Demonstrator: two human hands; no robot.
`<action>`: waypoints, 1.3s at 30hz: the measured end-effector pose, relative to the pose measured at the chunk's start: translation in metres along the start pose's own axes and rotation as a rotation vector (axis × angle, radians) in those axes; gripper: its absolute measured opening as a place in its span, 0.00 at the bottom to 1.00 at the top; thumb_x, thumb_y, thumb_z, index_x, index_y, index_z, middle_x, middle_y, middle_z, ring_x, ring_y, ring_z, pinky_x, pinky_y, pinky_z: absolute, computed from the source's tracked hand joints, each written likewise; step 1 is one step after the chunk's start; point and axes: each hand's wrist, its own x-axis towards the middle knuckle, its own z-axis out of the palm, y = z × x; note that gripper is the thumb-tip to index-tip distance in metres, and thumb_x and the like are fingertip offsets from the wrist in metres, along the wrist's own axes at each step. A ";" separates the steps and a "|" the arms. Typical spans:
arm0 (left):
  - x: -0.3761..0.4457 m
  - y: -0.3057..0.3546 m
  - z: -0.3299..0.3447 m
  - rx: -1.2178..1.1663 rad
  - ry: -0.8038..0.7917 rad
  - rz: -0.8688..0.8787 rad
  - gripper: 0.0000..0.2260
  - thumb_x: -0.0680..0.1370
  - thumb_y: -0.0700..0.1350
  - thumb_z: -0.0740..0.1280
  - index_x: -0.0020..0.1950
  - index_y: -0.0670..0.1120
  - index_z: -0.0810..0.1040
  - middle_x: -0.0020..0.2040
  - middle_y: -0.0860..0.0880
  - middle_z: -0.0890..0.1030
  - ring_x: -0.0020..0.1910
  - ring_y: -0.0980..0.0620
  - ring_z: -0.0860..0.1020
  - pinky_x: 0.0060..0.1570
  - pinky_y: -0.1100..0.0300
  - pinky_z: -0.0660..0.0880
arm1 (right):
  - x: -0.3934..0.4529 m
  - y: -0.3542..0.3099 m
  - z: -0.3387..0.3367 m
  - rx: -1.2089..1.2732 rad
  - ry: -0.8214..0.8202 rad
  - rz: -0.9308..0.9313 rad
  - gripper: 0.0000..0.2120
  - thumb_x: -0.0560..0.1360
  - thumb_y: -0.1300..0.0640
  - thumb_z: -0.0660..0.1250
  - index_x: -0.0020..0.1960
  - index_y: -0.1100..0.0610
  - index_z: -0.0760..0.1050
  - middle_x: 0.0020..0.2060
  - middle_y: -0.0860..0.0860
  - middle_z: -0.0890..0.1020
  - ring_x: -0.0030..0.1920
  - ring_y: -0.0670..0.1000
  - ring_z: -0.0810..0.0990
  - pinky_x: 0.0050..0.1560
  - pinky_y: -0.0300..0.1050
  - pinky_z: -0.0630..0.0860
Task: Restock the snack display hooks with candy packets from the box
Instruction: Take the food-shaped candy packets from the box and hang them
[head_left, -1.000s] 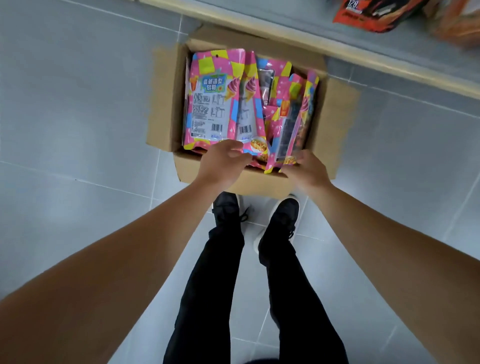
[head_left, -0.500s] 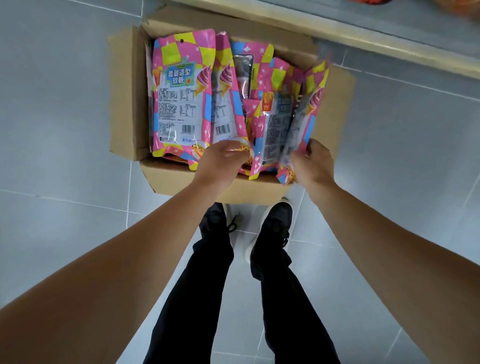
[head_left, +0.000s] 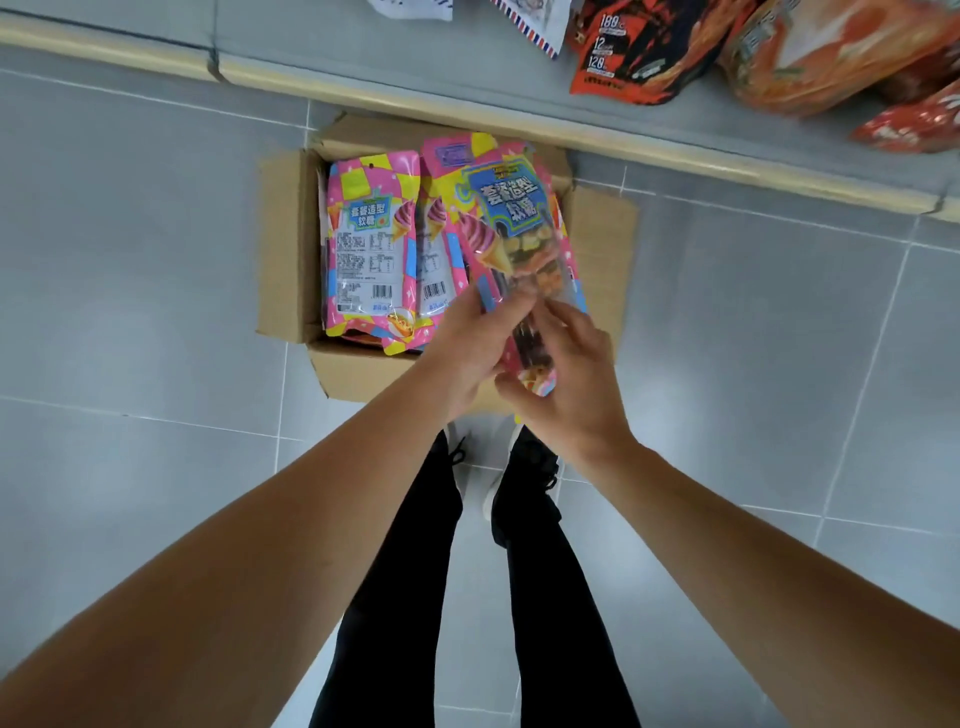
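two hands (head_left: 470, 345) (head_left: 574, 395), one lifted packet (head_left: 511, 228), one box (head_left: 288, 249)

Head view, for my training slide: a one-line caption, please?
Both hands, left hand and right hand, hold candy packets above the open cardboard box.

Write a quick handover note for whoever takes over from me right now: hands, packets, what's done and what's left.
Left hand: grips the lower part of a bunch of pink candy packets with ice-cream cone print.
Right hand: its fingers hold the same bunch at the bottom edge.
The bunch is raised above the open brown cardboard box on the grey tiled floor.
More pink packets, back sides up, remain in the box.
Done: one bunch lifted out.
Left: hang it on the display hooks, which are out of view, then carry on with the packets in the box.
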 end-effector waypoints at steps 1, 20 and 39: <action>-0.007 0.003 -0.005 -0.021 0.057 0.006 0.09 0.81 0.49 0.65 0.57 0.47 0.79 0.49 0.44 0.84 0.45 0.46 0.84 0.40 0.53 0.80 | -0.003 -0.008 -0.004 -0.008 -0.004 -0.044 0.33 0.68 0.47 0.67 0.72 0.55 0.71 0.64 0.53 0.76 0.63 0.55 0.76 0.63 0.54 0.73; -0.234 0.183 -0.047 -0.054 0.045 0.179 0.06 0.82 0.42 0.62 0.51 0.45 0.80 0.43 0.45 0.84 0.45 0.42 0.82 0.46 0.47 0.81 | -0.030 -0.226 -0.213 0.739 0.173 0.306 0.09 0.62 0.51 0.70 0.38 0.55 0.83 0.39 0.54 0.86 0.47 0.61 0.85 0.55 0.64 0.78; -0.478 0.435 0.040 0.023 -0.203 0.798 0.30 0.68 0.54 0.75 0.66 0.43 0.75 0.63 0.44 0.80 0.65 0.43 0.76 0.65 0.40 0.71 | -0.155 -0.460 -0.500 0.756 0.559 -0.151 0.29 0.57 0.44 0.74 0.51 0.62 0.80 0.51 0.62 0.83 0.56 0.65 0.81 0.62 0.67 0.74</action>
